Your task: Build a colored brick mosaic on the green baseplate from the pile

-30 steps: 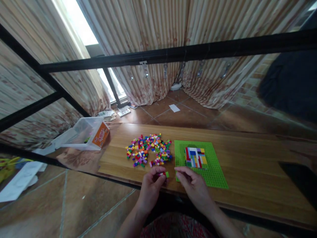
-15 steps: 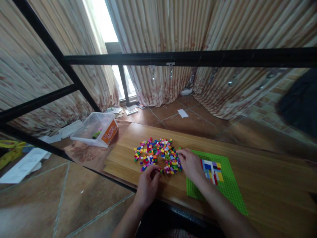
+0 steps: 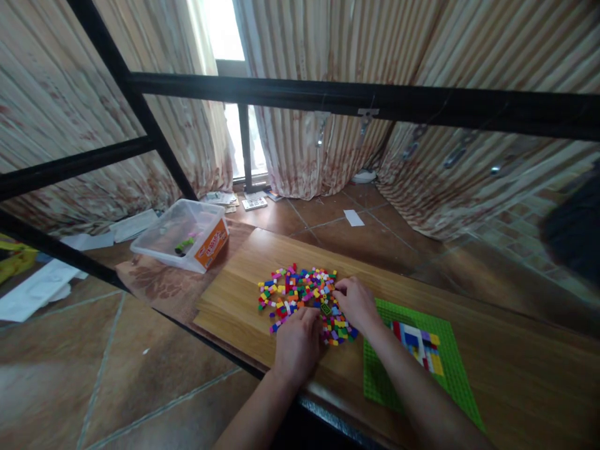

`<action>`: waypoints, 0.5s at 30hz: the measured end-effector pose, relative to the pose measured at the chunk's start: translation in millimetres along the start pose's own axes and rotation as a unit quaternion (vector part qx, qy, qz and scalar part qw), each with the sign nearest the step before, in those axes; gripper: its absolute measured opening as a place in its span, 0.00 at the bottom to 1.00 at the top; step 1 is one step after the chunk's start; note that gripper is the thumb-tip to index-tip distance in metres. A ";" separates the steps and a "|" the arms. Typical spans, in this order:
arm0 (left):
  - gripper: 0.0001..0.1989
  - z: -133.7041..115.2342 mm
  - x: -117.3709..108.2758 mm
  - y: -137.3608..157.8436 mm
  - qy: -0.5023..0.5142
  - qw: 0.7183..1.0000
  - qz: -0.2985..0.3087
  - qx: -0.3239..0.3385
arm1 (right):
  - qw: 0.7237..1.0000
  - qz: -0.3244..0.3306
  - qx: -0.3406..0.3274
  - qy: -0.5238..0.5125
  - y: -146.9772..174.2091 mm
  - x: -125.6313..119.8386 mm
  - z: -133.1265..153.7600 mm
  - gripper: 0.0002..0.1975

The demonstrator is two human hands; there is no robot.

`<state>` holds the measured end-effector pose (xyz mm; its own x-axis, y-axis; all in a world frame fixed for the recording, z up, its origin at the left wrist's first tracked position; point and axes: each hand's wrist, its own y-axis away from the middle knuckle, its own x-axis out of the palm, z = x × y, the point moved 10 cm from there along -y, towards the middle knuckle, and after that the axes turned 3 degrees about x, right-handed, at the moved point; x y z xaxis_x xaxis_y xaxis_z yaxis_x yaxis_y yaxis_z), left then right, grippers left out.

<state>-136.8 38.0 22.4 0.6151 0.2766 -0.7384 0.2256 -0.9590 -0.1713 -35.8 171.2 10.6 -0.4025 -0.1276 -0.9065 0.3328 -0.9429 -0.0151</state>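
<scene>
A loose pile of small coloured toy bricks (image 3: 293,289) lies on the wooden table. My left hand (image 3: 299,342) is at the pile's near edge, fingers curled down and closed among the bricks; its fingertips are hidden. At the pile's right side, my right hand (image 3: 358,305) has thumb and fingers drawn together in a pinch. Whatever is between them is too small to make out. Under my right forearm lies a green baseplate (image 3: 452,350), partly covered by the arm. Built on it is a flat patch of bricks (image 3: 434,353) in white, blue, red, yellow and purple.
A clear plastic box (image 3: 164,240) with an orange label stands left of the wooden tabletop (image 3: 234,275), a few green pieces inside. A black metal frame (image 3: 300,90) crosses in front of the striped curtains (image 3: 300,150). Papers (image 3: 354,217) lie on the tiled floor.
My left hand has moved right and further over the pile, its fingers now turned down. My right hand remains at the pile's right side. The camera view has shifted and tilted slightly.
</scene>
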 end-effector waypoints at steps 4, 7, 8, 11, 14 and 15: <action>0.10 -2.5 1.6 -0.9 -0.045 0.999 0.009 0.009 | 0.999 0.001 -0.002 -0.035 6.4 -1.2 4.6 0.04; 0.11 -0.2 -1.4 0.0 -0.061 0.998 0.006 0.007 | 0.990 -0.018 0.001 -0.141 23.0 -17.7 6.4 0.05; 0.11 0.1 -2.8 0.8 -0.059 0.998 0.003 0.010 | 0.982 -0.030 0.004 -0.186 32.3 -25.7 4.6 0.06; 0.11 -2.1 -7.5 5.4 -0.024 0.999 -0.015 0.025 | 0.945 -0.031 0.039 -0.324 69.8 -39.9 -10.5 0.11; 0.10 -12.4 -8.7 12.5 0.039 0.998 -0.029 0.034 | 0.899 0.016 0.099 -0.426 113.3 -33.6 -31.8 0.13; 0.10 -18.4 -6.9 15.3 0.066 0.997 -0.026 0.034 | 0.889 0.020 0.112 -0.444 126.0 -32.3 -38.6 0.13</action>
<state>-123.7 22.6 36.8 0.6987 0.3271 -0.6363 0.2110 -0.9440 -0.2536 52.1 68.4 21.7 -0.9416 -0.2616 -0.2122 0.2244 -0.9570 0.1839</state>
